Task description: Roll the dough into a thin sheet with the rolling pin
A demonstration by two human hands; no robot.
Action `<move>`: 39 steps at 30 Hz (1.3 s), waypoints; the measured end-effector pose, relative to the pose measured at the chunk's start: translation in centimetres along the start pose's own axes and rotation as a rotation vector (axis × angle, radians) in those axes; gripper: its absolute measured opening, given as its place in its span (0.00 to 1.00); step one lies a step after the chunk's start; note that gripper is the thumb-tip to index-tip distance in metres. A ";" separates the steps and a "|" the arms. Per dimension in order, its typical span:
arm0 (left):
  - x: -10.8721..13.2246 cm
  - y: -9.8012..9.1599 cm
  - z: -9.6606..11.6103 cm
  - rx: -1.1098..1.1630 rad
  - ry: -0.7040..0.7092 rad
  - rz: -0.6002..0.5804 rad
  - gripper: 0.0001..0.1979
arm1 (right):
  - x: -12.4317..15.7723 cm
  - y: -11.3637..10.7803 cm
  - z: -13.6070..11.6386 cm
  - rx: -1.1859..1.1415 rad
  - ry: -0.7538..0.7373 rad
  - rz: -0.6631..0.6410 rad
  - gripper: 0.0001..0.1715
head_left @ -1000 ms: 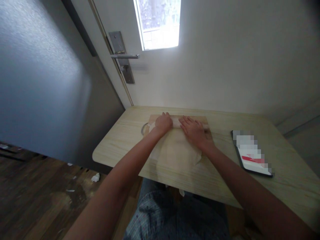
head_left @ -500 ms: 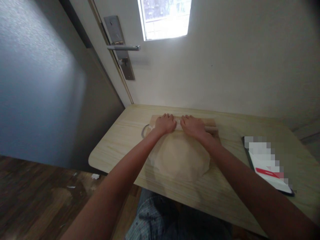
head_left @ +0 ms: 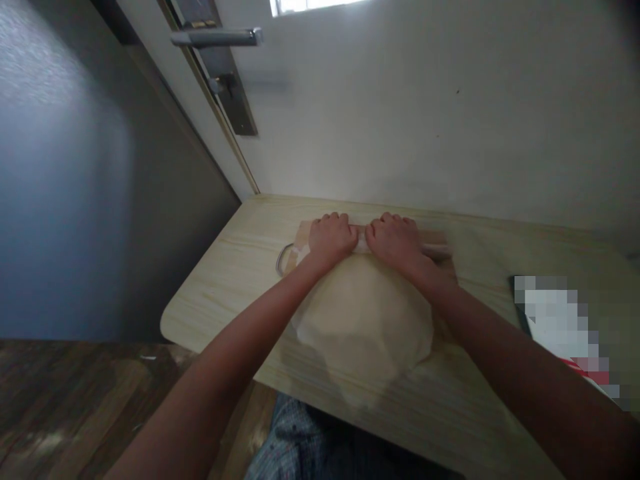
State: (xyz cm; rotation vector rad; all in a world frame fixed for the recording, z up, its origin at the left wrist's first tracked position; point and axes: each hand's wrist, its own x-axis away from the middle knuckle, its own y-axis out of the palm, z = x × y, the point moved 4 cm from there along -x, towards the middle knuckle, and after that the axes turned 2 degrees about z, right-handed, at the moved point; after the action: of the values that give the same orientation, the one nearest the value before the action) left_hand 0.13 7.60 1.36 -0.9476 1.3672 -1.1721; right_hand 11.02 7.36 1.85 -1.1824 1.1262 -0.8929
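Observation:
A pale, thin sheet of dough spreads over a wooden cutting board on the table, its near part reaching past the board towards me. Across the dough's far side lies a rolling pin, its right end bare beyond my wrist. My left hand curls over the left part of the pin, fingers closed. Close beside it, thumbs almost meeting, my right hand is wrapped over the pin too. Some dough seems to lie around the pin between my hands. The pin's left end is largely hidden.
A metal loop handle sticks out at the board's left. On the wood-grain table, a dark-edged object with a blurred-out white surface lies at right. A door with a lever handle stands behind the table; a grey panel is at left.
My view has tipped downward and come closer. Both hands keep their grip on the rolling pin, slightly farther over the board's far edge. The dough's near edge now reaches closer to me.

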 end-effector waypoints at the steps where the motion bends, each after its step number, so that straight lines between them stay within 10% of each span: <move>1: -0.2 0.0 0.0 0.004 -0.009 0.002 0.16 | -0.2 0.0 0.0 -0.004 0.004 -0.001 0.27; 24: -5.6 1.3 -0.9 0.068 -0.095 -0.025 0.20 | -5.9 1.6 1.6 -0.121 0.107 0.042 0.32; 39: -3.2 1.0 -0.7 0.045 -0.105 -0.010 0.21 | -2.8 0.7 0.6 -0.107 0.150 -0.013 0.27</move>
State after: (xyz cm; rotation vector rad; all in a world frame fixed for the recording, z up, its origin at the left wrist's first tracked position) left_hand -0.03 11.00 1.04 -0.9716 1.2485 -1.1400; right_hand 10.94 10.26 1.72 -1.2263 1.3022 -0.9533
